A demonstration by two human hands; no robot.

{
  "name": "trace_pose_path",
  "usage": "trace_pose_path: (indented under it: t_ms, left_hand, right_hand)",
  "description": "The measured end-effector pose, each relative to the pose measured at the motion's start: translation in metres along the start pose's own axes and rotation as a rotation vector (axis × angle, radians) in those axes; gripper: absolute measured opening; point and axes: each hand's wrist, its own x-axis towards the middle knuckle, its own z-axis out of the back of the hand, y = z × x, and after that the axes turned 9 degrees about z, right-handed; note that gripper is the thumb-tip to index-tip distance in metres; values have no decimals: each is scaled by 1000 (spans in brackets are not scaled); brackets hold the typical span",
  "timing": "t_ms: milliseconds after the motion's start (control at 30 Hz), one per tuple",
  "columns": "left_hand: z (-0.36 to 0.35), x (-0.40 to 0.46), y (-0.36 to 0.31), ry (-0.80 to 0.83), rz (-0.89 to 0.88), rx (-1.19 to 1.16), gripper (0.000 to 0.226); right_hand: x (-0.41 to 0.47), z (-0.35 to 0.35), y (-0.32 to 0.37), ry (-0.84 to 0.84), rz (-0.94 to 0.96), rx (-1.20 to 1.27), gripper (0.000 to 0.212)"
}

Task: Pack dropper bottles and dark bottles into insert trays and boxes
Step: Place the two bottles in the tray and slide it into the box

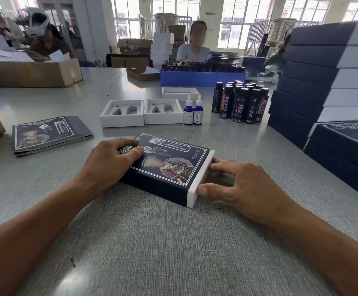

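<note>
Grey worktable [173, 242] before us, our left hand [118, 159] gripping the dark printed box [169, 167] at centre, our right hand [244, 186] pressing straight fingers on its white inner tray [201, 178] at 3 o'clock, insert trays [121, 113] at 11, dropper bottles [193, 111] and dark bottles [241, 103] at 1

Sleeved box [167, 169] on desk [173, 242], centre, nearest. Left grip [118, 159] holds its left end; right grip [238, 184] fingertips touch its right end.
Behind box: two insert trays side by side [121, 113] [163, 111]; third tray [180, 94] farther back.
Two dropper bottles [188, 113] [198, 112] upright, just right of trays.
Dark bottles [241, 103] clustered right of droppers.
Stacked boxes [323, 77] along right edge.
Flat sleeves [50, 135] left of box.
Crate of bottles [201, 79] far back; carton [35, 73] far left.
</note>
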Motion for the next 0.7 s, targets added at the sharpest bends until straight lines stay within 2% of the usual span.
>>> trace_pose_path:
  t_ms: [500,700]
  left_hand:
    - [1,-4,-3,5,1,-28,29]
    - [-2,-4,-1,15,12,-48,25]
  right_hand:
    - [2,2,-3,64,-5,-7,102]
    - [3,-3,3,55,-15,-18,90]
